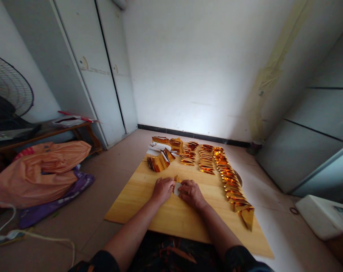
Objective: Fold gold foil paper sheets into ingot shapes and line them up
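Note:
A small sheet of gold foil paper (177, 189) lies on the wooden board, its pale grey back facing up and a gold corner showing at the far end. My left hand (162, 189) pinches its left edge, fingers closed. On the other side, my right hand (191, 192) has curled fingers gripping the sheet's right edge. Beyond my hands sits a curved stack of gold foil sheets (159, 162). Folded gold foil pieces stand in a long row (229, 179) on the right, with shorter rows (207, 158) beside it.
The wooden board (137, 200) stands low before me. At the left are an orange bag (46, 170), a purple bag (60, 198), a cable (46, 235) and a fan (9, 83). A white box (321, 215) is on the right, and a wall (194, 68) rises behind.

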`<state>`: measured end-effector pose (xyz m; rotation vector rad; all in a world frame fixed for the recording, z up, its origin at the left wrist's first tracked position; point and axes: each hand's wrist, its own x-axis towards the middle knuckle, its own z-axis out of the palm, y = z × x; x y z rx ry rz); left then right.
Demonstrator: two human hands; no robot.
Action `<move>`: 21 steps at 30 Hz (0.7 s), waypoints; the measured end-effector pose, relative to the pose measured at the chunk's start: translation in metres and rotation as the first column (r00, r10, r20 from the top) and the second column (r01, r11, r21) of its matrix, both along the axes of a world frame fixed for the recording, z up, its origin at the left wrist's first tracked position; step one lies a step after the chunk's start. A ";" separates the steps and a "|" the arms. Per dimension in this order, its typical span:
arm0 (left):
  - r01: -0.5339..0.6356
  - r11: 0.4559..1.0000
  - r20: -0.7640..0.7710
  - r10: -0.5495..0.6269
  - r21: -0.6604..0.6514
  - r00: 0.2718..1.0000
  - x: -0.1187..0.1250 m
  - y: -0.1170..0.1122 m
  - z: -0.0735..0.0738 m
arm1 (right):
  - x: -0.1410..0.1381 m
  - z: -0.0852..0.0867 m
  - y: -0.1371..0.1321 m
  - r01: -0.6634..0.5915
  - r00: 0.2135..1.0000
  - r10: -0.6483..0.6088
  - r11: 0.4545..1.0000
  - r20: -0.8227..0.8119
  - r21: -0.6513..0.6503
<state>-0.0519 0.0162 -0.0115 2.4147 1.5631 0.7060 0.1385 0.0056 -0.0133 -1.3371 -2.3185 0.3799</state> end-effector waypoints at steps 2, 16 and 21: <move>0.008 1.000 -0.002 -0.008 -0.013 1.000 -0.001 0.000 0.000 | -0.001 -0.002 0.003 0.005 1.000 -0.005 1.000 -0.004 -0.005; 0.067 0.997 0.016 -0.066 -0.033 0.998 -0.007 -0.001 0.003 | -0.009 -0.008 0.018 -0.245 0.912 0.250 0.968 -0.324 0.057; 0.070 0.997 0.019 -0.069 -0.042 0.997 -0.008 -0.002 0.001 | -0.012 -0.008 0.018 -0.283 0.835 0.289 0.955 -0.468 0.085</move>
